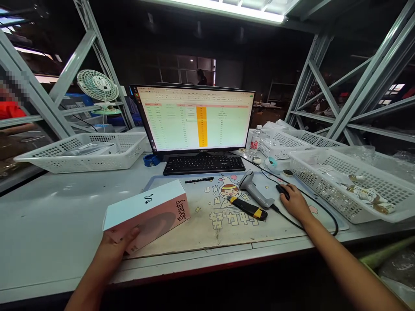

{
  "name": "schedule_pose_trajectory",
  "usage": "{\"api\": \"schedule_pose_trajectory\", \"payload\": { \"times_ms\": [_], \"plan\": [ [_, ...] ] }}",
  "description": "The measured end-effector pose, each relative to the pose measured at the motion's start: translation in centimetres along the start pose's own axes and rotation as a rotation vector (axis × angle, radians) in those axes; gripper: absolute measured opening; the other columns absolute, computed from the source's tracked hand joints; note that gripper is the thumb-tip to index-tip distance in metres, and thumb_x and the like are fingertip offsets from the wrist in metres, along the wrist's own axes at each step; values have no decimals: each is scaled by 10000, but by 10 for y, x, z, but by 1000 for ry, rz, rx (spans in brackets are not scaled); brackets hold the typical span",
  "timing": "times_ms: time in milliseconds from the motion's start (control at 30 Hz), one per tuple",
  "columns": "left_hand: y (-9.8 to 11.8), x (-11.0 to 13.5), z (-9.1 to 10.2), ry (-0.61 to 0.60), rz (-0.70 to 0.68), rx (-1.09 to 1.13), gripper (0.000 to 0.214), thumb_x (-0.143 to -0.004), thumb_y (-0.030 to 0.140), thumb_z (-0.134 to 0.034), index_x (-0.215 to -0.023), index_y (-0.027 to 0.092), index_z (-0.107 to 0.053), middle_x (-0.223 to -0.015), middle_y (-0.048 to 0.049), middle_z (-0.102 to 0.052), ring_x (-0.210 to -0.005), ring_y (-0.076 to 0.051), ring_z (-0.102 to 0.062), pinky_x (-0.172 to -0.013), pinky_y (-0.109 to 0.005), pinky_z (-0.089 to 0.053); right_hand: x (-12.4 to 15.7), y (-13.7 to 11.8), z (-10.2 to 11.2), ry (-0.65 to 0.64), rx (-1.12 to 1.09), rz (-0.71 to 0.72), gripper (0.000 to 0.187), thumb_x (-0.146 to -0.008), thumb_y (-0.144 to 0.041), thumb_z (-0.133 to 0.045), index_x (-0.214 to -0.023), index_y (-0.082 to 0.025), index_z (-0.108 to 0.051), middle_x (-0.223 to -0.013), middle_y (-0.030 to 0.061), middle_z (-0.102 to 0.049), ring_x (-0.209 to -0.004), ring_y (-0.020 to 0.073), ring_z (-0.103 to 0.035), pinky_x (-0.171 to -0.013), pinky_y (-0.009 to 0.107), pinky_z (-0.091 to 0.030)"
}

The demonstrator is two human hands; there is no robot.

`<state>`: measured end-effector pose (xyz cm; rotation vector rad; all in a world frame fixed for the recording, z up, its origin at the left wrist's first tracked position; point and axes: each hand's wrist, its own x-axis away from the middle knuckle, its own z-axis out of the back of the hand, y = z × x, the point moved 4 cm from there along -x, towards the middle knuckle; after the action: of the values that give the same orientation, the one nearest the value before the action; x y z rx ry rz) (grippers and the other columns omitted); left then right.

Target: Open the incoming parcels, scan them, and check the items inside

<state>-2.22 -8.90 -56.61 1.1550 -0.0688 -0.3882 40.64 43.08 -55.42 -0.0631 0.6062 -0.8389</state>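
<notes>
My left hand [118, 244] is closed around the near left end of a pink and white box [149, 214], which is tilted above the front of the desk mat [201, 233]. The thumb lies on its pink printed side; the other fingers are hidden beneath. On the mat's right part, my right hand [294, 202] rests over a black computer mouse [283, 191]. Left of that hand lies a grey barcode scanner [256, 190] with its cable. A black and yellow utility knife [248, 208] sits in front of the scanner, and a black pen [199, 180] lies farther back.
A monitor [181, 125] showing a spreadsheet stands behind a black keyboard [204, 164]. White baskets stand left [87, 166] and right [353, 203]. Also here are a blue tape roll [151, 160], a plastic bottle [255, 140] and a fan [97, 85]. A person [201, 77] is far behind.
</notes>
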Motion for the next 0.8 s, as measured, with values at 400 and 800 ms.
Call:
{"api": "schedule_pose_trajectory", "payload": {
  "times_ms": [400, 800],
  "plan": [
    [35, 15, -8, -93, -7, 176, 1085, -628, 903, -764, -1435, 199, -592, -1278, -188, -732, -1323, -450, -634, -1173, -598, -494, 0, 14, -11, 23, 0, 75, 520, -972, -448, -464, -1372, -209, -693, -1441, 140, -604, -1204, 323, -659, -1033, 469, -565],
    [25, 16, -9, -174, -69, 287, 1013, -796, 761, -775, -1573, 231, -398, -1486, -196, -617, -1386, -376, -607, -1137, -491, -548, -2, 22, -16, -1, 14, 98, 564, -965, -549, -444, -1367, -252, -706, -1440, 125, -624, -1183, 351, -685, -894, 480, -616]
  ]
}}
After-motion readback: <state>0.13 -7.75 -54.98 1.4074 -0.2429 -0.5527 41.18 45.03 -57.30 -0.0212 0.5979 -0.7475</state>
